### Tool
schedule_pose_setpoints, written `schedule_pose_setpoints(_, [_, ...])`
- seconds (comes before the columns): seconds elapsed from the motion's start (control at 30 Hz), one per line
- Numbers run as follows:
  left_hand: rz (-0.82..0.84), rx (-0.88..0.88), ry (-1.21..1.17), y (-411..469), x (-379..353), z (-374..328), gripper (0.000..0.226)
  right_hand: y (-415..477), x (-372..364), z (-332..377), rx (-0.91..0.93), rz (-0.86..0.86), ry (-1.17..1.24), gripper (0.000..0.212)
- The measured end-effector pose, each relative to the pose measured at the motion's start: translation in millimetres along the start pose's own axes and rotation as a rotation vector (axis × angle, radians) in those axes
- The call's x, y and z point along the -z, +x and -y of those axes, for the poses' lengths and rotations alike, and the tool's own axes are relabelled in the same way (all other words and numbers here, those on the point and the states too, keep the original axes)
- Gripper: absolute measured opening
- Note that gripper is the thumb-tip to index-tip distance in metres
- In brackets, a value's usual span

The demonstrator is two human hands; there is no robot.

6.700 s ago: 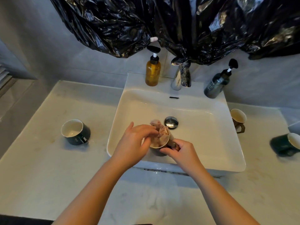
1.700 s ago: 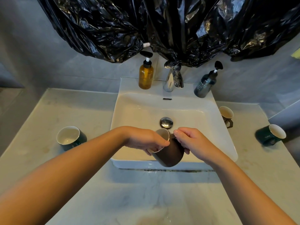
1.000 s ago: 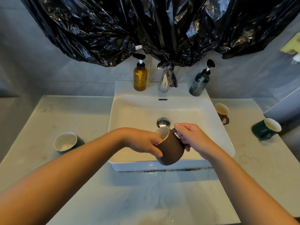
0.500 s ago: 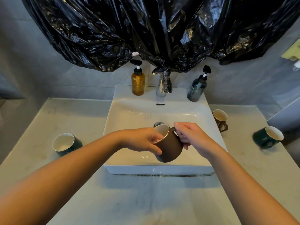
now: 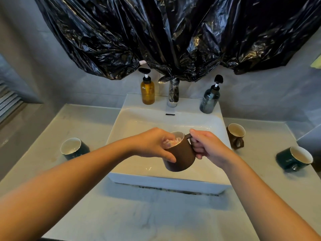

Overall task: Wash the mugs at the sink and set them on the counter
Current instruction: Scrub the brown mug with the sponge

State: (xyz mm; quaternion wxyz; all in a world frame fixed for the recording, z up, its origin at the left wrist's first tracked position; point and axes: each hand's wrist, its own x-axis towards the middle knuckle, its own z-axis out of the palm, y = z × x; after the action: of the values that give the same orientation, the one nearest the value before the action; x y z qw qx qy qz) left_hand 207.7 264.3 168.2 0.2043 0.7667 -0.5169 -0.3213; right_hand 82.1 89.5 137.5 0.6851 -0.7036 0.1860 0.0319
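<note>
Up in the air over the white sink (image 5: 132, 119), not touching it: the brown mug (image 5: 180, 157). Tipped, long way running from the bottom, low and near, up to the mouth, pointing up and away to the left. Handle to the right. Right grip (image 5: 206, 146) closed tight round the handle. Left grip (image 5: 152, 145) curled, fingers inside the mouth on a pink cloth (image 5: 171, 141), thumb on the outside wall. On the tabletop (image 5: 156, 214): green mug (image 5: 73, 148) left, little mug (image 5: 235, 134) just beside the sink, far mug (image 5: 293, 158) lying on its side.
</note>
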Motion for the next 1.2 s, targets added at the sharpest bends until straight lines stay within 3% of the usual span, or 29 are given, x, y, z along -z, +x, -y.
schedule_pose_setpoints(0.17, [-0.095,-0.044,0.038,-4.4,-11.2,-8.8,0.023,0.8,18.6,4.3,-0.009,0.043,0.074,0.043])
schedule_pose_setpoints(0.3, [0.030,-0.069,0.170,-5.7,-12.2,-14.2,0.032,2.6,24.4,9.9,0.010,0.099,0.090,0.043])
schedule_pose_setpoints(0.43, [0.059,-0.077,0.045,-2.9,-6.2,-21.2,0.028,3.0,26.8,13.5,0.035,0.120,0.065,0.043])
schedule_pose_setpoints(0.67, [0.412,-0.058,0.111,2.6,6.6,-22.0,0.025,-0.8,20.6,16.2,0.050,0.160,-0.099,0.044])
schedule_pose_setpoints(0.77, [0.350,-0.061,0.138,2.2,6.5,-19.9,0.022,-1.8,19.9,13.2,0.021,0.167,-0.048,0.044])
schedule_pose_setpoints(0.87, [0.161,-0.087,0.116,-0.3,5.9,-17.6,0.030,-2.2,20.2,12.8,0.018,0.141,0.075,0.044])
schedule_pose_setpoints(1.07, [-0.058,-0.140,0.079,-9.2,-13.0,-18.1,0.038,-3.2,21.9,23.3,0.049,0.176,0.043,0.041])
schedule_pose_setpoints(1.2, [0.006,-0.173,0.191,-14.0,-10.6,-16.7,0.024,-3.9,24.3,20.4,0.023,0.214,0.075,0.041])
